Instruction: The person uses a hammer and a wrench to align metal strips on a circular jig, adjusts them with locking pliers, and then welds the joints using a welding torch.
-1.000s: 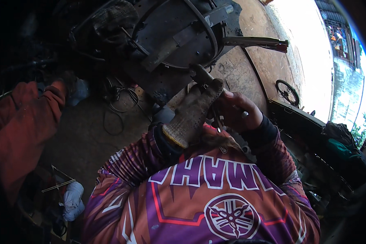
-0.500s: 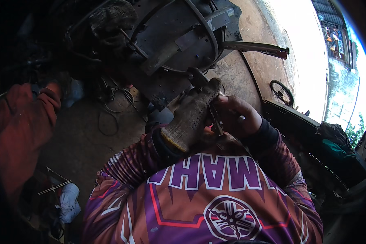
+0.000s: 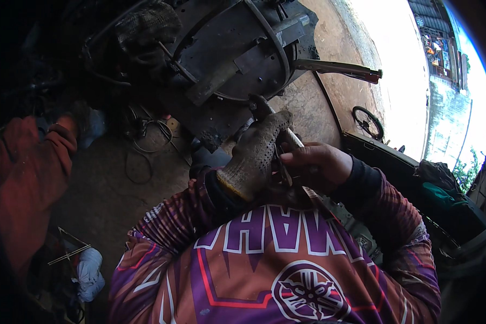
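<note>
My left hand (image 3: 250,154), in a worn dotted work glove, is closed in front of my chest. It is wrapped round a tool with a dark blunt end (image 3: 261,106) above the fingers; its kind is hard to tell. A light, ribbed rod (image 3: 294,137) shows between the two hands. My bare right hand (image 3: 324,163) is closed beside the glove, thumb and fingers bent at the rod's lower end. Below the fingers hangs a dark narrow metal piece (image 3: 285,175). Which hand grips the rod is partly hidden.
Ahead lies a dark metal plate (image 3: 229,40) with a curved bar, a flat bar and locking pliers (image 3: 340,69) clamped at its right edge. A worn glove (image 3: 148,24) shows at upper left. A person in orange (image 3: 29,173) is at left. Cables (image 3: 156,135) lie on the floor.
The ribbed rod has come into sight between my hands. My right hand has shifted slightly down and right, away from the glove, and its elbow has swung outward.
</note>
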### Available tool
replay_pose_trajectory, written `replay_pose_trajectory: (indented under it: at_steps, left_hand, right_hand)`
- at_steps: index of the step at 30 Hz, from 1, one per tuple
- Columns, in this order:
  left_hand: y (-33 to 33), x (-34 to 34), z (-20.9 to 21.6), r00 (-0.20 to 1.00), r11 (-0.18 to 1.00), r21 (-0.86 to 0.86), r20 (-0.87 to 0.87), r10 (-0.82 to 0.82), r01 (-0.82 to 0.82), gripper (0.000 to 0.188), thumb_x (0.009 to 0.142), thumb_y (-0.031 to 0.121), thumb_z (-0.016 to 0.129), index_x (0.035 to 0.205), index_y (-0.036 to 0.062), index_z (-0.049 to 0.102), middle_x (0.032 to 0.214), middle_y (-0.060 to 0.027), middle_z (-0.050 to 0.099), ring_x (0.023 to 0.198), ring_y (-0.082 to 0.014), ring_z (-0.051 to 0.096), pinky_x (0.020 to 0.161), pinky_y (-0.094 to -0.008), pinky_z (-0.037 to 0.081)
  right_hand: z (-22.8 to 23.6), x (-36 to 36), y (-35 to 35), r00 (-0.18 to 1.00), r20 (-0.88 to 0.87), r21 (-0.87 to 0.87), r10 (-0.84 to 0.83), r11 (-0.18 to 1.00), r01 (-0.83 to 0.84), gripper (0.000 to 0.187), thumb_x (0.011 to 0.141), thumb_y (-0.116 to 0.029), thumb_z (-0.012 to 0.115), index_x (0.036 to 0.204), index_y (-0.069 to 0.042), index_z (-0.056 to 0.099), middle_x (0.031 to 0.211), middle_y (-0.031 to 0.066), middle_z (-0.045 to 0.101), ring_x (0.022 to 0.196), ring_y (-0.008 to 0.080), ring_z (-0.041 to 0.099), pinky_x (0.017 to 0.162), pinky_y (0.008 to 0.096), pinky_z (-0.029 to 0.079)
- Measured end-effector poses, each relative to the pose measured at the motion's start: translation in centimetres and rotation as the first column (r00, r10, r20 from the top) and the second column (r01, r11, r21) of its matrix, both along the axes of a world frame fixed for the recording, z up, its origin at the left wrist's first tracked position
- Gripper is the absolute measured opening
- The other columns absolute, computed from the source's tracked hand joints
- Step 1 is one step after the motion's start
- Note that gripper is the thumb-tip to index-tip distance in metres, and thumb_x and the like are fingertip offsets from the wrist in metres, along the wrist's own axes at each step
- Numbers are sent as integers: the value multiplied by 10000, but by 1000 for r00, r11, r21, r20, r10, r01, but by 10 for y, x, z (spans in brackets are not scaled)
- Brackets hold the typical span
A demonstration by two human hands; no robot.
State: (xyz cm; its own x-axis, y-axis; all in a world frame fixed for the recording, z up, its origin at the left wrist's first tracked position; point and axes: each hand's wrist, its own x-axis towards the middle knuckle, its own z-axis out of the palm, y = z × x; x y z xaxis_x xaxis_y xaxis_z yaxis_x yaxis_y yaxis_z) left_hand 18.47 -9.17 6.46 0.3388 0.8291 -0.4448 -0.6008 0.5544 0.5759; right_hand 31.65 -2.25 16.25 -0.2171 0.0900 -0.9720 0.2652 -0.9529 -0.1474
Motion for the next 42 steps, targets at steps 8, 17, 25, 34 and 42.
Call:
replay_pose_trajectory:
  at_steps: [8,17,25,34,42]
  left_hand:
    - [8,-8,15,993,971,-233,114,-30,56,513,910,59,595,1394,52,425,1109,-121,598,994,-190,623,845,-337,543]
    - [8,-4,5,994,984,-151,-33,-103,97,588,846,111,693,1376,58,444,1121,-137,593,1001,-209,633,840,-347,558]
    - [7,-8,6,946,988,133,-323,-36,83,470,874,150,664,1308,82,497,1086,-150,611,979,-226,648,799,-353,571]
    - [22,-8,3,971,876,-438,208,-120,202,572,788,154,740,1299,73,496,1055,-151,619,917,-230,656,758,-351,563]
    - [15,-4,-1,992,958,-287,121,30,6,500,826,152,692,1290,76,519,1046,-117,620,908,-201,657,750,-328,562]
  right_hand:
    - [-3,17,3,993,-8,37,114,993,-113,404,906,-215,589,1235,20,573,1137,145,670,1032,214,660,952,346,502]
    - [0,-1,1,975,88,99,203,972,-211,148,909,-222,586,863,-83,604,634,-48,465,532,72,437,534,254,370]
    - [-7,11,7,888,-4,424,461,805,-416,86,880,-129,643,914,-53,665,689,27,587,594,167,577,554,313,453]
    - [-24,22,7,486,182,826,855,136,-547,184,807,-76,614,967,-38,696,884,121,644,795,297,635,700,388,526]
    - [-10,6,23,520,85,765,850,279,-581,306,736,-18,701,1042,-35,694,810,109,660,736,282,662,686,380,528]
